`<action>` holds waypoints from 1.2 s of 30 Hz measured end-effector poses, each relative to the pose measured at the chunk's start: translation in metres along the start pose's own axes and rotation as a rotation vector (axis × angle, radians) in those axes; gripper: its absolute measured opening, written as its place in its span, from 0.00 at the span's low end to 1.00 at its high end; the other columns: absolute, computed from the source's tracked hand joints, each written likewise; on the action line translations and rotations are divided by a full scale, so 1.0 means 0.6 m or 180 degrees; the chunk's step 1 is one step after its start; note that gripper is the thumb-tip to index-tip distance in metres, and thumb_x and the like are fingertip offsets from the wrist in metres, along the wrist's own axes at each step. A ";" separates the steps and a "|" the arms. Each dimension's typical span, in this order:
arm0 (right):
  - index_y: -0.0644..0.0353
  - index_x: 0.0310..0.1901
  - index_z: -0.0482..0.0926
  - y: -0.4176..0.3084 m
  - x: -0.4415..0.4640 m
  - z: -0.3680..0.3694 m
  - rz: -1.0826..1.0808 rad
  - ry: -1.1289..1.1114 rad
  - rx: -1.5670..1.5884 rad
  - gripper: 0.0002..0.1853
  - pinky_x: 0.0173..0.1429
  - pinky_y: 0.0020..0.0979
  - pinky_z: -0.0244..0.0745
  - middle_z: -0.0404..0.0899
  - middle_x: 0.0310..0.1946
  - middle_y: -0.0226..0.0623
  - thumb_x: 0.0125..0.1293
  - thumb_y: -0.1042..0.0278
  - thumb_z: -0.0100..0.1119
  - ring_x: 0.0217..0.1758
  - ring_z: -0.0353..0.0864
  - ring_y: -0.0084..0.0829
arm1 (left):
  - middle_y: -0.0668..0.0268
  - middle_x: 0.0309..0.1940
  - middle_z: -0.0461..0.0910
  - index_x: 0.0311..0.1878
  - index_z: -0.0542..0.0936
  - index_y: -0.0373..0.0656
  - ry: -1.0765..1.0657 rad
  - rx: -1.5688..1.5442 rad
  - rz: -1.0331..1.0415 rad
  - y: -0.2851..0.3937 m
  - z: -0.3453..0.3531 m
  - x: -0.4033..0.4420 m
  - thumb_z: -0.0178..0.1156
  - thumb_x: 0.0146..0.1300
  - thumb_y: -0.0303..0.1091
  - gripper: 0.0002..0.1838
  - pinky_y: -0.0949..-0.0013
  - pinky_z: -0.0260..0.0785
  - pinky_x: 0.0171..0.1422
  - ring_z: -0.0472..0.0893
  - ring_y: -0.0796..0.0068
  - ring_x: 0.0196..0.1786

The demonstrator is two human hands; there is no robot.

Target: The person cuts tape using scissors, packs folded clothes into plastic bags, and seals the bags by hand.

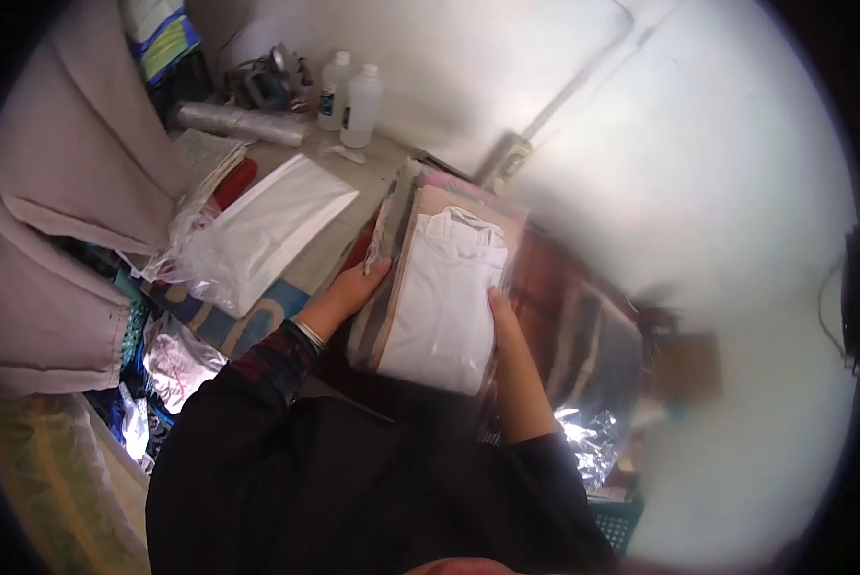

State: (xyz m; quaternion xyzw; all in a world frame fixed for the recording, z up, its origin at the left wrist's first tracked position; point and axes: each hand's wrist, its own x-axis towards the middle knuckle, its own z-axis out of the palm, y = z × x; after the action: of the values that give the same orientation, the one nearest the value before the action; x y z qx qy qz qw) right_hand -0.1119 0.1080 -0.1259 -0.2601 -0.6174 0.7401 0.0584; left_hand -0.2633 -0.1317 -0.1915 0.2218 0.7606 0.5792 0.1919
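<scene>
A folded white garment with thin straps [444,297] lies on top of a pile of flat folded clothes in clear plastic bags [392,278]. At the pile's left edge, my left hand [358,286] grips the side, its fingers partly hidden. On the opposite edge my right hand [502,316] holds the pile beside the white garment, with its thumb on top and the other fingers out of sight. Beneath and to the right spreads a dark reddish-brown plastic-wrapped bundle [545,297].
A white packet in clear plastic [277,225] lies on the table at left. Behind it are a plastic roll [238,123] and two white bottles [361,105]. Beige cloth [66,144] hangs at far left. A white wall [718,144] bounds the right.
</scene>
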 end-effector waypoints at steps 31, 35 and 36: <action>0.41 0.60 0.74 0.257 -0.318 -0.157 -0.1050 0.1441 -0.4362 0.28 0.65 0.51 0.64 0.65 0.61 0.46 0.55 0.55 0.66 0.65 0.65 0.48 | 0.62 0.53 0.77 0.52 0.78 0.43 -0.0414 0.1703 0.2561 0.102 0.099 -0.180 0.58 0.59 0.34 0.17 0.50 0.56 0.70 0.75 0.60 0.57; 0.42 0.57 0.76 0.229 -0.354 -0.200 -0.0885 0.0772 -0.3560 0.23 0.62 0.49 0.69 0.67 0.60 0.47 0.57 0.59 0.64 0.63 0.65 0.52 | 0.64 0.51 0.78 0.50 0.79 0.43 -0.0943 0.1672 0.2579 0.134 0.169 -0.187 0.59 0.58 0.34 0.16 0.51 0.58 0.69 0.76 0.60 0.56; 0.47 0.57 0.77 0.218 -0.368 -0.227 -0.1013 0.0529 -0.3322 0.23 0.61 0.44 0.71 0.71 0.56 0.48 0.58 0.61 0.63 0.61 0.70 0.49 | 0.63 0.50 0.79 0.50 0.79 0.42 -0.0971 0.1538 0.2442 0.133 0.182 -0.190 0.59 0.58 0.33 0.16 0.54 0.61 0.67 0.77 0.61 0.54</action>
State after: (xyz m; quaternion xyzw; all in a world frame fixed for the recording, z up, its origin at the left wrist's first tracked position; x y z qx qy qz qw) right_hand 0.1707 0.1081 -0.1944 -0.2156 -0.9274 0.2948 0.0814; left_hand -0.1001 -0.0903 -0.1382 0.6073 0.6999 0.3757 0.0167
